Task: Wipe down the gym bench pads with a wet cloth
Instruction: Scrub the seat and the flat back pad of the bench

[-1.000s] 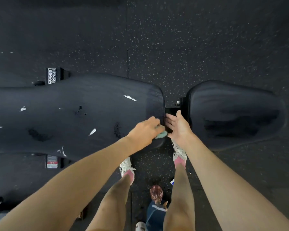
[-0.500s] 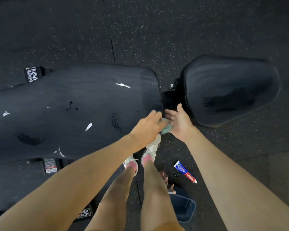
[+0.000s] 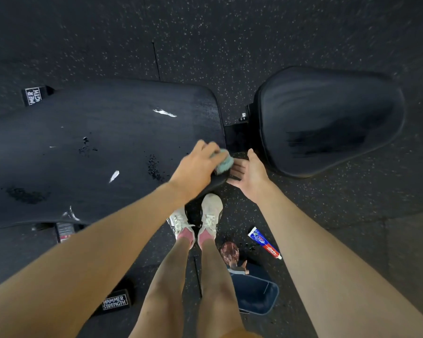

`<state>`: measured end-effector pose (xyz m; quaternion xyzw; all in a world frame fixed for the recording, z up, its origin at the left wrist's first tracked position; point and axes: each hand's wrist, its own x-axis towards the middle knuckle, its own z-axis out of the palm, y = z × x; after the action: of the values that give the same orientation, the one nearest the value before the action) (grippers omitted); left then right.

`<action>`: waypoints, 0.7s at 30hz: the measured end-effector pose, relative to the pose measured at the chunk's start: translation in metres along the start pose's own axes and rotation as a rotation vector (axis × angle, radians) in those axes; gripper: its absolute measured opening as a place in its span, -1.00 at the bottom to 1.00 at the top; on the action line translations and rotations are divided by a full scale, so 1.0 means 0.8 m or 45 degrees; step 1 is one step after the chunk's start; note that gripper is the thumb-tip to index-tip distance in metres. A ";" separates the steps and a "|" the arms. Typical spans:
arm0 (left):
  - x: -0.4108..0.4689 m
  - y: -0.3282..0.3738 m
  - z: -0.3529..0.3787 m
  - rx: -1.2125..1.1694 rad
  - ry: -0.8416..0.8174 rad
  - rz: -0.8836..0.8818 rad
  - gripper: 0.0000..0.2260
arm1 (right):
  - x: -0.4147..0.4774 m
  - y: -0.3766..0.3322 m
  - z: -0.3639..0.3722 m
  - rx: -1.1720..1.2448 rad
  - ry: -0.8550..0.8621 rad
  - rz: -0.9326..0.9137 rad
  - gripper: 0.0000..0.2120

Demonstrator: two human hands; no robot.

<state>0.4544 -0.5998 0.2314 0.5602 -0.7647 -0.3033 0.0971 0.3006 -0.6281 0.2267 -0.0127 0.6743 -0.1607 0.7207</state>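
L hand (image 3: 197,167) looks (blurred) curled round the teal cloth (image 3: 224,163) at the back pad (image 3: 108,147) corner nearest the seat pad (image 3: 327,113), R hand (image 3: 250,176) spread empty just beside the edge; risk: a fast sweep flicks crumbs (image 3: 154,168) past that palm onto the floor (image 3: 230,45).

The long back pad (image 3: 103,152) lies at the left and the seat pad (image 3: 327,118) at the right, with the frame joint (image 3: 235,137) between them. The cloth (image 3: 224,162) sits on the back pad's near right corner under the left hand (image 3: 195,169). The right hand (image 3: 249,174) is just right of the cloth, in the gap between the pads. Nearer, on the floor (image 3: 230,32) to the right of the shoes (image 3: 195,220), lies a tube (image 3: 264,242), and nearer still a bin (image 3: 254,296).
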 end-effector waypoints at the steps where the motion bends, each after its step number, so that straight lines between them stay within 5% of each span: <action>1: -0.015 0.005 0.007 0.000 -0.047 0.031 -0.49 | -0.001 0.000 0.000 -0.014 0.000 -0.001 -0.39; 6: -0.045 0.018 0.016 0.084 -0.360 0.220 -0.44 | -0.002 0.002 0.001 -0.077 0.026 -0.034 -0.38; 12: 0.004 -0.009 -0.022 0.009 0.058 -0.141 -0.49 | -0.004 0.001 0.009 -0.184 0.053 -0.087 -0.46; 21: -0.054 0.012 0.017 -0.078 -0.109 0.008 -0.48 | -0.020 -0.004 0.029 -0.391 0.146 -0.117 -0.65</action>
<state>0.4556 -0.5534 0.2343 0.5410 -0.7603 -0.3500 0.0824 0.3219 -0.6320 0.2447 -0.1445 0.7296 -0.0890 0.6624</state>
